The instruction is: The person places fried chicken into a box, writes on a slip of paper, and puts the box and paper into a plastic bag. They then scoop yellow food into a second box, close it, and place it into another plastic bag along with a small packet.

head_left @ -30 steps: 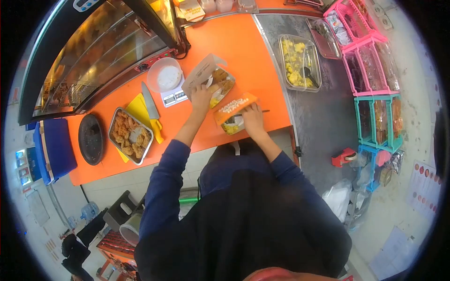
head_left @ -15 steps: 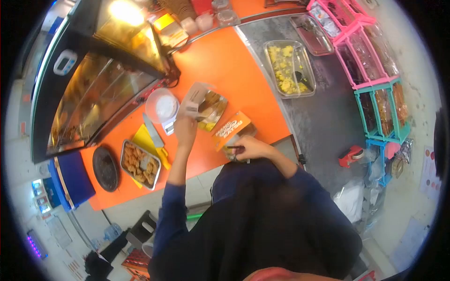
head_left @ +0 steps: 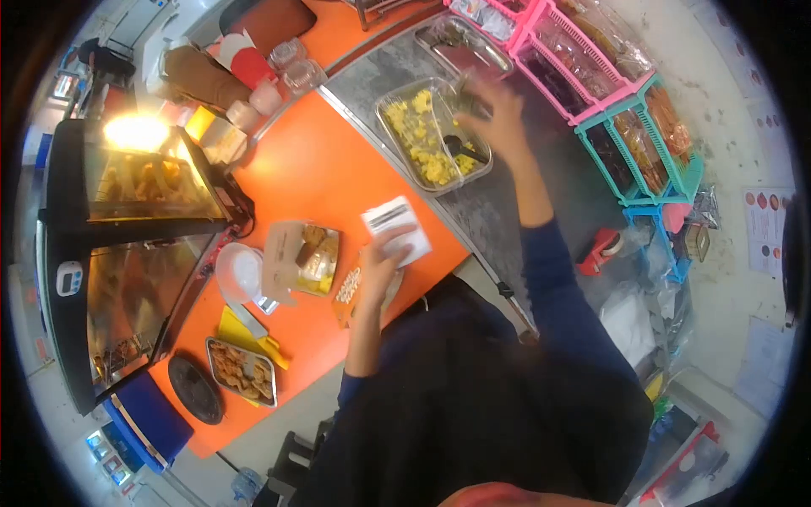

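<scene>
My left hand grips a white paper slip with dark printed bars, above the orange table. Partly hidden under that hand is a box with an orange printed label. To its left stands an open cardboard box containing browned pieces and some yellow food. My right hand is stretched out, fingers spread and slightly blurred, with nothing visible in it. It hovers by the right edge of a clear tray of yellow chunks, in which a black utensil lies.
A lit glass warming cabinet stands at left. Near it are a plastic tub, a knife, a metal tray of fried pieces and a black oval plate. Pink baskets and a red tape dispenser lie at right.
My right hand has left the orange-labelled box and reached up to the yellow-food tray. My left hand has moved from the open box and now holds the slip. The camera view has turned.
</scene>
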Available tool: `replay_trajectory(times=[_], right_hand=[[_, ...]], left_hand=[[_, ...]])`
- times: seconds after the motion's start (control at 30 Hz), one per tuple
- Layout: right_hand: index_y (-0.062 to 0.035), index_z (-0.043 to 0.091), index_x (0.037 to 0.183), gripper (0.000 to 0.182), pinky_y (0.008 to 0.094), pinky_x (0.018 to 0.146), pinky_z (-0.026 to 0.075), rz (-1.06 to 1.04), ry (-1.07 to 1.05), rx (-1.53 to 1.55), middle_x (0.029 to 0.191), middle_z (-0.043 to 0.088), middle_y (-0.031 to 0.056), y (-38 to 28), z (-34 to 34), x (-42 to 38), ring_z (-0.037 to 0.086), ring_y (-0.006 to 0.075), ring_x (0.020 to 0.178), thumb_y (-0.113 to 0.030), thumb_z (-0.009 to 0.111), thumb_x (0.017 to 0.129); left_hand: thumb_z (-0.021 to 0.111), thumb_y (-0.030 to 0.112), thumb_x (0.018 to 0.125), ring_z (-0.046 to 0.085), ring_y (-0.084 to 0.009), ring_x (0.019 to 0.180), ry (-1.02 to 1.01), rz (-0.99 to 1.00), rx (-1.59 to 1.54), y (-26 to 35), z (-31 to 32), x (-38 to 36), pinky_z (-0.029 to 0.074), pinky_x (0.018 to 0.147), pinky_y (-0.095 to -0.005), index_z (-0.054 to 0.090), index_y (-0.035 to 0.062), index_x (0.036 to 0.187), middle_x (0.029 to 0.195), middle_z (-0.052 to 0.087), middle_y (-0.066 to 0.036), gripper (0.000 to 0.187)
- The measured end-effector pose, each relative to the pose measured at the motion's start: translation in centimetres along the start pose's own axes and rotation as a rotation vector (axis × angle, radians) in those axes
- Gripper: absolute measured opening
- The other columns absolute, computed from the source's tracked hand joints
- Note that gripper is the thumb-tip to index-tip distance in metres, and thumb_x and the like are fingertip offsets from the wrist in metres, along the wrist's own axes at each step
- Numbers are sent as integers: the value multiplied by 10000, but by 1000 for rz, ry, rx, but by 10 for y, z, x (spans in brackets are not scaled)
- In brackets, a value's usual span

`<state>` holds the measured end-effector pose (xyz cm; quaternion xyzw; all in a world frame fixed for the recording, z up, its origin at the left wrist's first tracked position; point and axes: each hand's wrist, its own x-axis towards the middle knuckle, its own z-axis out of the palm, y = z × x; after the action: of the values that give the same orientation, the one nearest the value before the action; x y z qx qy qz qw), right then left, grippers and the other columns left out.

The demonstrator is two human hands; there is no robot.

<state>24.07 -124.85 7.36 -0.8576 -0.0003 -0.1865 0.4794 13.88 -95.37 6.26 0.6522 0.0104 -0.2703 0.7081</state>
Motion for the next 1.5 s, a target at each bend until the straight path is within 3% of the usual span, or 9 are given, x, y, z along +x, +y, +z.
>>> replay_trajectory(times=[0.13, 0.23, 0.3, 0.4, 0.47, 0.67, 1.13, 1.4, 1.5], right_hand=[[-36, 594, 1163, 344, 314, 687, 464, 258, 278, 368, 882, 646, 73, -26, -19, 38, 586, 172, 746, -261, 608, 903], [-4, 598, 1016, 568, 274, 626, 472, 691, 8, 1092, 832, 612, 69, -47, 25, -7, 588, 146, 683, -502, 328, 986], [-21, 570, 923, 610, 270, 650, 493, 711, -420, 1116, 829, 588, 82, 3, 66, -61, 614, 171, 725, -550, 270, 979], [-19, 553, 901, 627, 330, 671, 507, 826, -507, 1197, 808, 560, 79, 51, 138, -136, 610, 207, 742, -568, 259, 972], [0, 543, 868, 429, 310, 684, 509, 802, -33, 965, 812, 560, 73, 64, 173, -166, 609, 179, 748, -385, 406, 997], [9, 571, 757, 108, 240, 532, 432, 266, -137, 319, 718, 579, 64, 98, 200, -179, 562, 110, 616, -16, 640, 836], [6, 576, 728, 152, 235, 514, 383, 219, -142, 231, 671, 552, 39, 91, 205, -176, 484, 92, 576, -50, 637, 854], [7, 577, 764, 135, 254, 521, 406, 337, 48, 222, 740, 582, 65, 107, 186, -188, 526, 128, 610, -66, 619, 869], [11, 589, 777, 111, 263, 522, 413, 78, 7, 73, 764, 600, 79, 105, 189, -181, 534, 149, 607, -49, 603, 869]], left_hand=[[662, -36, 716, 463, -256, 1220, 72, 178, 165, -109, 48, 42, 356, 1024, -336, 512, 50, 1279, 1289, 519, -137, 589], [696, -9, 688, 360, -321, 1304, 238, 299, 310, -170, 28, 79, 284, 1075, -390, 403, 82, 1372, 1362, 426, -174, 750], [718, 10, 675, 295, -350, 1344, 309, 308, 358, -182, 25, 87, 239, 1098, -431, 358, 103, 1407, 1395, 376, -197, 821], [789, 150, 675, 200, -399, 1372, 793, 117, 955, -163, 29, 85, 212, 1092, -522, 381, 116, 1392, 1474, 244, -194, 826], [791, 312, 687, 99, -419, 1393, 725, 58, 952, -171, 26, 84, 144, 1095, -568, 364, 157, 1416, 1511, 134, -201, 859], [691, 488, 719, 141, -337, 1412, 720, 26, 1113, -196, 18, 85, 107, 1117, -560, 309, 108, 1443, 1511, 220, -138, 902], [630, 425, 712, 123, -294, 1435, 667, 1, 1086, -192, 17, 88, 19, 1113, -562, 249, 56, 1456, 1517, 243, -95, 914], [616, 645, 706, 128, -311, 1427, 667, 34, 1159, -195, 18, 87, 20, 1100, -569, 242, 29, 1451, 1516, 241, -119, 1037], [613, 640, 710, 127, -309, 1428, 653, 19, 1186, -196, 18, 86, 19, 1100, -570, 246, 30, 1450, 1512, 249, -120, 1027]])
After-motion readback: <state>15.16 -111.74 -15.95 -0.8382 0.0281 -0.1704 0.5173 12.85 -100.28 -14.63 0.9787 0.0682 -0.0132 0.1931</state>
